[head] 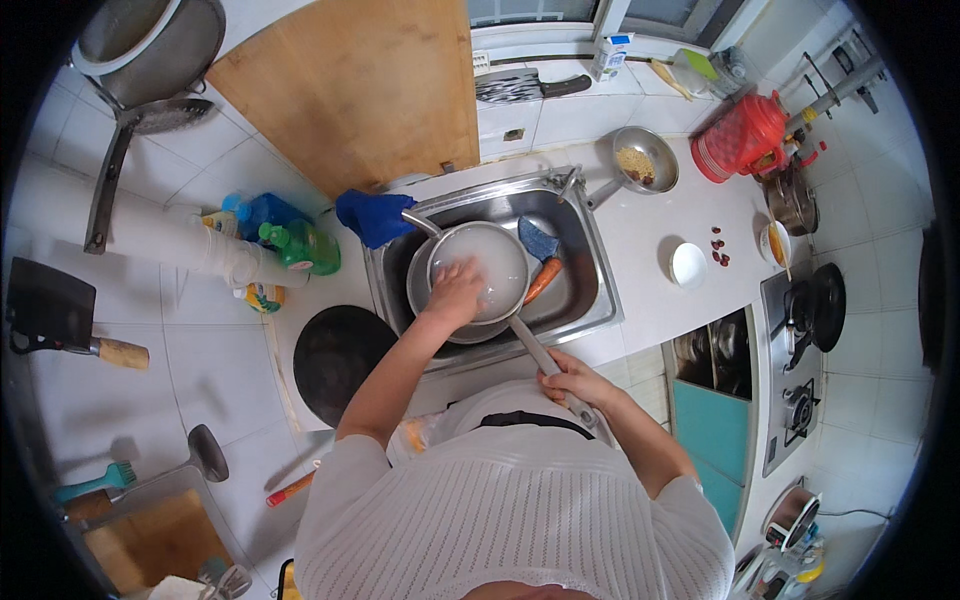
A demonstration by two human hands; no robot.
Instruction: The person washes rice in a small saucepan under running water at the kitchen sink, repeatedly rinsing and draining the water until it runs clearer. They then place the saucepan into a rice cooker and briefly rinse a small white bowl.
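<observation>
My left hand (459,289) dips into whitish, cloudy water in a metal saucepan (525,281). Its fingers look loosely spread; the water partly hides their tips and the pan's bottom. With my right hand (574,379) I grip the saucepan's long handle (534,345), which points back towards my body. The saucepan is over the stainless steel sink (574,300), above another metal vessel (416,281) that it mostly covers. Beside it in the basin lie a carrot (544,281) and a blue scouring pad (538,238).
Left of the sink are a black round lid or pan (341,364), a green bottle (315,247) and a blue cloth (371,215). To the right stand a small pan of pale grains (664,165), a white bowl (688,266), several red dates (718,244) and a gas stove (780,442).
</observation>
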